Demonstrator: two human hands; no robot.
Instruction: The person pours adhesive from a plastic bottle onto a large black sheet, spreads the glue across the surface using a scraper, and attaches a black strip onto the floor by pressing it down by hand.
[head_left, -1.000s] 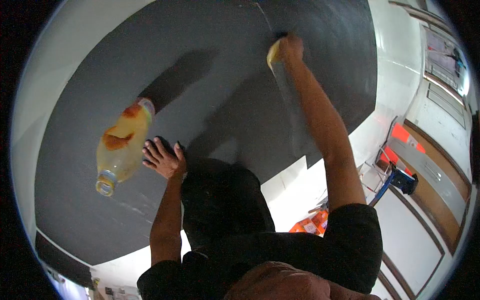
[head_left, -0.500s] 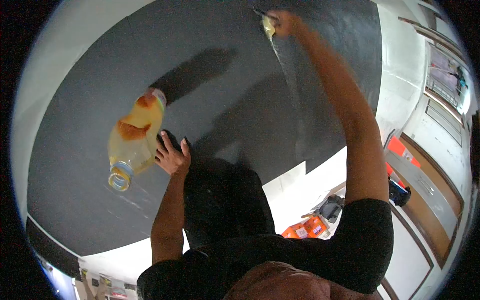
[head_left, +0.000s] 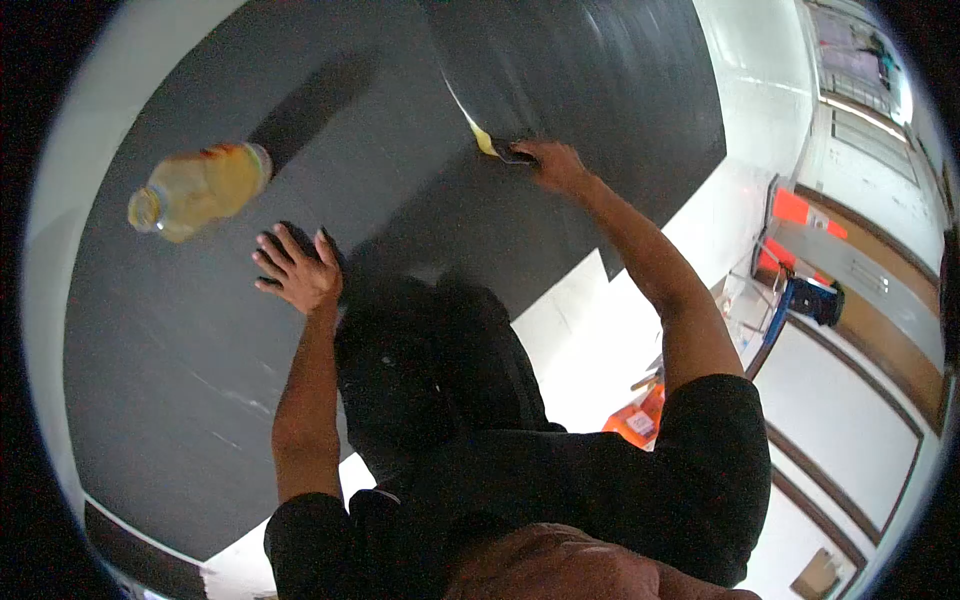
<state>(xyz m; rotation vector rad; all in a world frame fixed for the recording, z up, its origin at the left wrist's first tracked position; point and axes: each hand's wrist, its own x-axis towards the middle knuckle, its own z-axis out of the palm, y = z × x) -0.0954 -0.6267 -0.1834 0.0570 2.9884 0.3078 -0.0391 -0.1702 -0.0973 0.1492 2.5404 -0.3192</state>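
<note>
A large dark grey sheet (head_left: 400, 190) spreads out before me. My right hand (head_left: 558, 166) is closed around a dark scraper (head_left: 515, 153), whose edge rests on the sheet. A blob of yellow glue (head_left: 483, 138) lies along that edge, and a thin pale line of it trails up and left. My left hand (head_left: 298, 272) is open, fingers spread, pressed flat on the sheet. Beyond it stands a clear plastic bottle (head_left: 205, 190) with an uncapped mouth and yellowish residue inside. Neither hand touches the bottle.
A white floor (head_left: 570, 310) borders the sheet. To the right are an orange-and-white item (head_left: 790, 207), a blue-and-black object (head_left: 812, 300) and white panels (head_left: 850, 420) with brown edges. An orange packet (head_left: 635, 420) lies near my right elbow.
My right hand has drawn the scraper down the sheet toward me, leaving shiny streaks. My left hand stays flat on the sheet. The view has shifted, and the bottle appears farther left.
</note>
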